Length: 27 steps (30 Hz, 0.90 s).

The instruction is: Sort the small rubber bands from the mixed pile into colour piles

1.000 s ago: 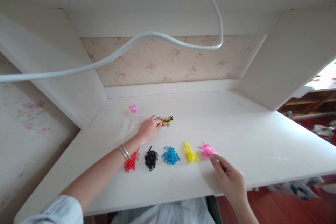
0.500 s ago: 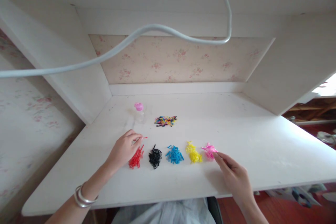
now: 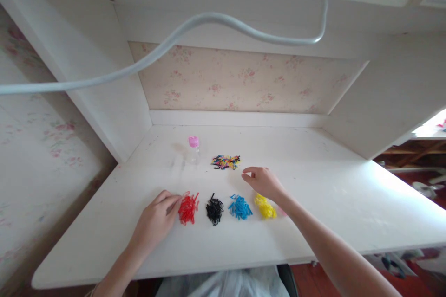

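My left hand (image 3: 158, 213) is at the left edge of a pile of red rubber bands (image 3: 188, 209), its thumb and index finger pinched together on a red band at the pile's edge. My right hand (image 3: 263, 181) hovers just right of a heap of mixed-colour rubber bands (image 3: 226, 162), thumb and index finger a little apart with nothing seen between them. In a row right of the red pile lie piles of black bands (image 3: 214, 209), blue bands (image 3: 240, 207) and yellow bands (image 3: 265, 206). My right forearm hides most of the pink bands (image 3: 281, 211).
A small clear bottle with a pink cap (image 3: 193, 142) stands on the white desk (image 3: 313, 195), left of the mixed heap. A white cable (image 3: 216, 18) crosses above. Side panels and a flowered back wall (image 3: 216, 83) enclose the desk.
My right hand has moved from the pink pile up and left to beside the mixed heap. My left hand has lowered its red band to the red pile. The view has shifted slightly.
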Available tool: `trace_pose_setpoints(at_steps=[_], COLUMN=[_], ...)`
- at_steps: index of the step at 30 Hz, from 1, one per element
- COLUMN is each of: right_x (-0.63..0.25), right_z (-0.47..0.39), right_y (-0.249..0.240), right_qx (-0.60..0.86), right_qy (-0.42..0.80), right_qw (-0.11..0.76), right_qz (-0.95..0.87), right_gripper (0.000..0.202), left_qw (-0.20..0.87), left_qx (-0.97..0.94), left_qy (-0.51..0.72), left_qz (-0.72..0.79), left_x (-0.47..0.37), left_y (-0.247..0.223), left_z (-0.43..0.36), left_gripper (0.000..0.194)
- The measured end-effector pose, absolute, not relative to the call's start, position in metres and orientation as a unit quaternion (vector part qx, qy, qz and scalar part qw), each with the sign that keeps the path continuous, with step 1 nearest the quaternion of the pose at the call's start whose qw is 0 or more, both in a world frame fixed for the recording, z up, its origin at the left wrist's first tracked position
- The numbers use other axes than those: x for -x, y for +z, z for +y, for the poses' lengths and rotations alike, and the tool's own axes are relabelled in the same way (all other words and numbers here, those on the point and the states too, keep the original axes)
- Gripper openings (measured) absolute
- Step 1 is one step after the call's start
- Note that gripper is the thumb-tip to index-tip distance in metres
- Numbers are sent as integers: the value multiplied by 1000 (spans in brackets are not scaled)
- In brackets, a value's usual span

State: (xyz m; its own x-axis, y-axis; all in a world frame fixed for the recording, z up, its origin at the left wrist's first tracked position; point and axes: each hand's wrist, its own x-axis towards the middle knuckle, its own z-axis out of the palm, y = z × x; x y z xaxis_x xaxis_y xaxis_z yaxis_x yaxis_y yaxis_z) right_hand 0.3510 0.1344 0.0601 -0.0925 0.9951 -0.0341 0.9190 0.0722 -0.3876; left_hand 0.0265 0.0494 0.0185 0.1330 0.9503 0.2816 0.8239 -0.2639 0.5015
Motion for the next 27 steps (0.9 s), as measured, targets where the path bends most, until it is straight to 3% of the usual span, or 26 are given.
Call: trace_pose_setpoints(at_steps=[10, 27], right_x=[-337, -360], right_z=[183, 182], right_y=[27, 47], right_qx=[687, 670], right_qy=[126, 100], right_qw=[72, 46], right_qz=[-712, -734], right_gripper=[35, 35], left_qw=[109, 147], left_qx=[-684, -680], left_qy=[356, 352], left_qz=[627, 627], left_x=[-4, -4], left_y=[3, -1], left_z=[18, 23], left_gripper=[27, 27])
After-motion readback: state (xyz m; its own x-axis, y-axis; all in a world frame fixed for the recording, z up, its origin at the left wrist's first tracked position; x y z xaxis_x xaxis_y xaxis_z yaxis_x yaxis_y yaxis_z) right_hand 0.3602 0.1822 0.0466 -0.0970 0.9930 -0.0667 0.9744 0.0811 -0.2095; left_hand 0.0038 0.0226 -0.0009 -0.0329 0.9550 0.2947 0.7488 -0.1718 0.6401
